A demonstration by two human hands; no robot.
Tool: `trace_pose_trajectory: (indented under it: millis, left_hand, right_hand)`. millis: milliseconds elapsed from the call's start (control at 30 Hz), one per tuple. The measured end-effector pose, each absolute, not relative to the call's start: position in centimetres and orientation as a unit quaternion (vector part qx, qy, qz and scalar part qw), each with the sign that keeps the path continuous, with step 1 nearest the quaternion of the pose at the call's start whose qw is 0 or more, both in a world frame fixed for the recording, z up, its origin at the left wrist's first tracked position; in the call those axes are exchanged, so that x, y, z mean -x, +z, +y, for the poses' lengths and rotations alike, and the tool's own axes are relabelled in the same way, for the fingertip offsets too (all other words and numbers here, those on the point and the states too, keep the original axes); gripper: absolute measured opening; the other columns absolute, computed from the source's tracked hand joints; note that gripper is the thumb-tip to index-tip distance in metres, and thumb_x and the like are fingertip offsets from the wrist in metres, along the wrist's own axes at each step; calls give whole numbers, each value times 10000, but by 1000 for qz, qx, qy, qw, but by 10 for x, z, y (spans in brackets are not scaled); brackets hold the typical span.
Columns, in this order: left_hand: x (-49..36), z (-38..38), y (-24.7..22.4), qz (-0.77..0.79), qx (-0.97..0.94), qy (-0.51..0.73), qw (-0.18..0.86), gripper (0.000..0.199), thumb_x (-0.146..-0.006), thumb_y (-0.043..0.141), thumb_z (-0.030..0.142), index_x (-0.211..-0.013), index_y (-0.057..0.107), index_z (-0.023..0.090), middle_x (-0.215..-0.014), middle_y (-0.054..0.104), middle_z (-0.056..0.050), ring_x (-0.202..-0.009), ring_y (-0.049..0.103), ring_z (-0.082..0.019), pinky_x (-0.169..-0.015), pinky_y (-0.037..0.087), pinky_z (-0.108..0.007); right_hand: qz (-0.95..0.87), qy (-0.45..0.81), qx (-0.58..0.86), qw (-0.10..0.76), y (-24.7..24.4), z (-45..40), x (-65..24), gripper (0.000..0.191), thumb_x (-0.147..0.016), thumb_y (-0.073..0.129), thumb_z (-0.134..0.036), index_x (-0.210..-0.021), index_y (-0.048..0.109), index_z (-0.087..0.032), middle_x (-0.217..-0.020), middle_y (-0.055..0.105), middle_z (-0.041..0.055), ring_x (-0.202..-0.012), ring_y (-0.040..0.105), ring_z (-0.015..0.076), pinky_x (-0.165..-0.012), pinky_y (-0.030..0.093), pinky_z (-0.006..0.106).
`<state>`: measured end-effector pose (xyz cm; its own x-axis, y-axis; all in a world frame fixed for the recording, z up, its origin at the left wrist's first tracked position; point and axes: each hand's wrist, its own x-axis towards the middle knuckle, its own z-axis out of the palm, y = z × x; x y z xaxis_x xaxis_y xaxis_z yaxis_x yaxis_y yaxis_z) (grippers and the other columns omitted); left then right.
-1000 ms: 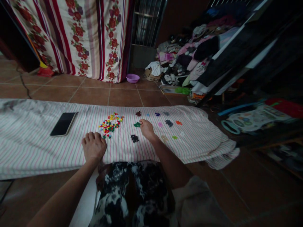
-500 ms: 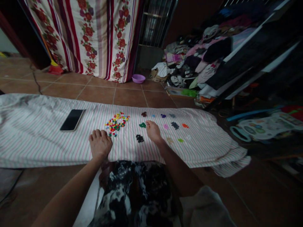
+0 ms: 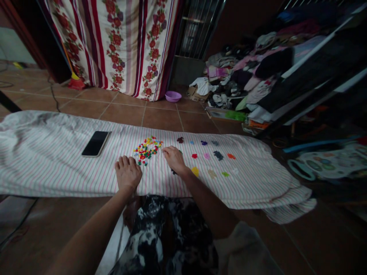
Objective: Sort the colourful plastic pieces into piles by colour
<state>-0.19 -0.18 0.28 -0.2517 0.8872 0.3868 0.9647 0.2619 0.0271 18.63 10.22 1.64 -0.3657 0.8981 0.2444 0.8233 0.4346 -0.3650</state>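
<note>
A mixed pile of small coloured pieces (image 3: 146,151), red, yellow, green and white, lies on the striped cloth (image 3: 114,179). My left hand (image 3: 128,175) rests palm down just left of the pile's near edge, fingers stretched out and holding nothing. At the pile's right side hovers my right hand (image 3: 174,159), its thumb and fingertips pinched together; whatever is between them is too small to see. It partly covers a green group and a black group (image 3: 173,172). Further right sit single-colour groups: brown (image 3: 180,140), red (image 3: 194,156), yellow (image 3: 195,171), pink (image 3: 207,156) and dark grey (image 3: 218,155).
A phone (image 3: 96,144) lies on the cloth at the left. Small orange (image 3: 231,156), lime green (image 3: 225,174) and beige (image 3: 212,173) groups are toward the right. Beyond the cloth, a purple basin (image 3: 173,96) and a heap of clothes (image 3: 241,76) are on the floor.
My right hand has moved left from the green group to the mixed pile's edge, uncovering the red and yellow groups. The view has shifted slightly; my left hand stays in place.
</note>
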Motion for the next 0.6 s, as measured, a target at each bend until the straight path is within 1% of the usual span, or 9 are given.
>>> trace_pose_trajectory:
  millis: [133,267,600]
  left_hand:
    - [2,-1,4,-783,591,-131,143,313,-865,335,281,-971,581,121,-1048,571,-166,-1073,486,-294,-935,337,-441]
    - [1,0,4,-784,590,-132,144,319,-864,337,285,-988,582,122,-1092,573,-174,-1098,482,-301,-937,339,-446]
    - [1,-1,3,-782,592,-141,133,319,-858,347,278,-993,589,122,-1073,579,-177,-1110,474,-308,-937,329,-459]
  right_hand:
    - [-834,113,511,175,15,107,-165,301,-889,452,-126,-1068,681,-207,-1060,657,62,-1001,559,174,-921,396,280]
    - [-831,127,521,150,11,111,-152,321,-857,461,-94,-1062,682,-204,-1090,647,73,-1019,557,188,-913,399,282]
    - [-814,128,541,168,0,116,-146,232,-833,494,-85,-972,656,-178,-1037,646,81,-978,559,178,-891,407,288]
